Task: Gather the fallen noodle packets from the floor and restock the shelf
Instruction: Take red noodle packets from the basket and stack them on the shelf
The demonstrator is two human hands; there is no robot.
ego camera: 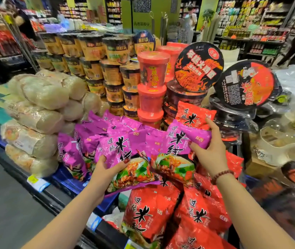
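Two purple noodle packets are held over the display shelf (65, 178). My left hand (107, 169) grips the bottom edge of the left purple packet (125, 159), thumb on its front. My right hand (209, 150) grips the top right of the right purple packet (175, 151), which overlaps red packets behind it. A row of several purple packets (89, 141) stands on the shelf to the left. Red noodle packets (152, 209) lie piled below and to the right, and one red packet (193, 114) stands behind my right hand.
Clear bags of pale noodles (40, 108) are stacked at the left. Yellow cups (92, 65), red tubs (152, 83) and black round bowls (198, 67) rise behind the packets. The grey aisle floor (8, 194) runs along the left. Plastic-wrapped goods (283, 139) crowd the right.
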